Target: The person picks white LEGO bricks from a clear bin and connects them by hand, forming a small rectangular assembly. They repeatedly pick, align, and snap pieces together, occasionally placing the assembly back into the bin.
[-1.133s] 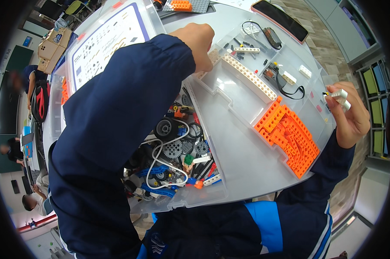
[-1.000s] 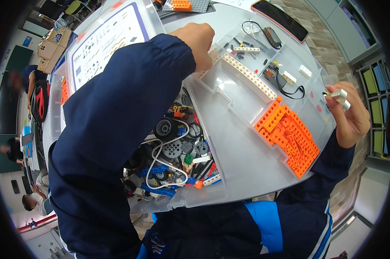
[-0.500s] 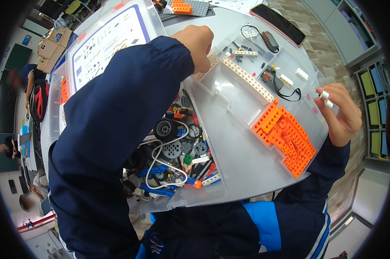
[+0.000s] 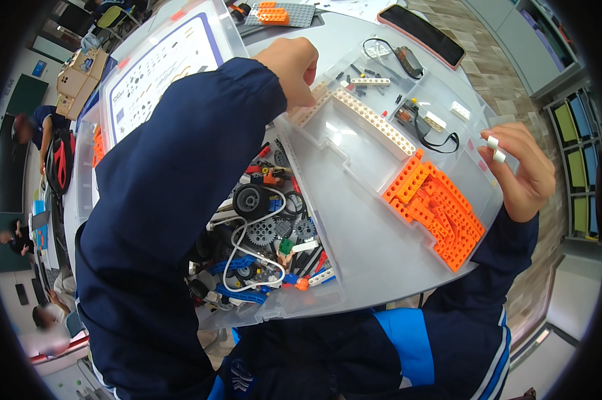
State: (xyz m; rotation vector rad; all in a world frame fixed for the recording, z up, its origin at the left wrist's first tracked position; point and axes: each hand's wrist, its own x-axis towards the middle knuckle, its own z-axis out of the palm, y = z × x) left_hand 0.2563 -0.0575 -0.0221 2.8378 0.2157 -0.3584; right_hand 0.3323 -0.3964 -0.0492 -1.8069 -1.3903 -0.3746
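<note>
Nearest you, the clear bin [image 4: 274, 303] sits against your lap, full of mixed parts: gears, a black wheel [image 4: 250, 199], blue beams and a looping white cable [image 4: 237, 250]. Your left sleeve [image 4: 174, 200] crosses over its left side.

Just right of the bin lies the clear tray [image 4: 367, 233], its near floor bare. A stack of orange beams [image 4: 434, 208] rests at its right edge, and a long white beam [image 4: 374, 122] runs slantwise across its middle (small black and white bits fill the far compartments, with a cabled module among them).

Your right hand [image 4: 524, 173] hovers at the tray's right rim, thumb and fingers pinching a small white piece [image 4: 495, 149], held just clear of the tray. Your left hand [image 4: 293, 63] is curled at the tray's far left corner, fingers tucked under; whether it holds anything, you cannot tell.

Farther off, a printed parts sheet [image 4: 164, 63] lies under a lid on the left, a grey plate [image 4: 284, 13] with orange bricks sits at the top, and a dark phone [image 4: 431, 35] lies to the right.
</note>
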